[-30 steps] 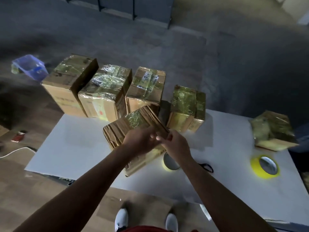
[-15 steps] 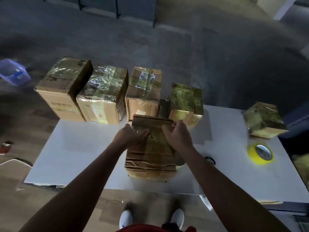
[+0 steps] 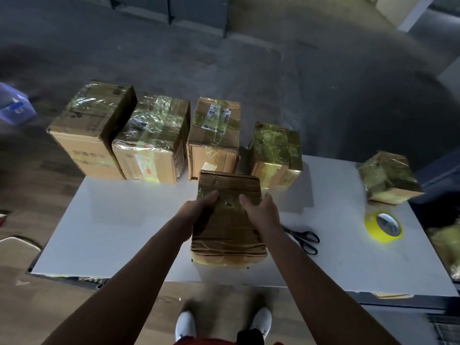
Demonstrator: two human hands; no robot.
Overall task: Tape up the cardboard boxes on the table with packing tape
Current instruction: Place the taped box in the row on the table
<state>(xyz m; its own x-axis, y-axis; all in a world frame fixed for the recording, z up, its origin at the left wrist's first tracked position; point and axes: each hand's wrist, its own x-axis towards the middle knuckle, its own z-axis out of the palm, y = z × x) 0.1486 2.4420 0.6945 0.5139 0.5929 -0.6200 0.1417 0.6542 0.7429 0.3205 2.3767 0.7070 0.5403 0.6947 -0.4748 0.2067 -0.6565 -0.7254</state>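
1. Held box: I am viewing it at the middle of the white table, just in front of the row of four taped boxes along the far edge. Its long axis is running straight away from me, and brown tape bands are crossing its upper face.
2. Left hand: it is gripping the box's left flank towards the far end. The thumb is lying flat on the upper face, and the other fingers are curling round the side, out of sight.
3. Right hand: it is mirroring the left, with the thumb on top and the fingers wrapping the right flank. I cannot tell how far they are spread.
4. Both forearms are reaching forward almost parallel, one along each side of the box.
5. I cannot tell whether the box is resting fully on the table or being carried. Its near lower edge is sitting close to the table's front edge.
6. Yellow tape roll: it is lying flat, well apart to the right. The scissors are lying between it and the box, just beside the right forearm.
7. The right hand is the nearer one to the roll, so I am judging that the reach for it falls to that hand while the left steadies the box.
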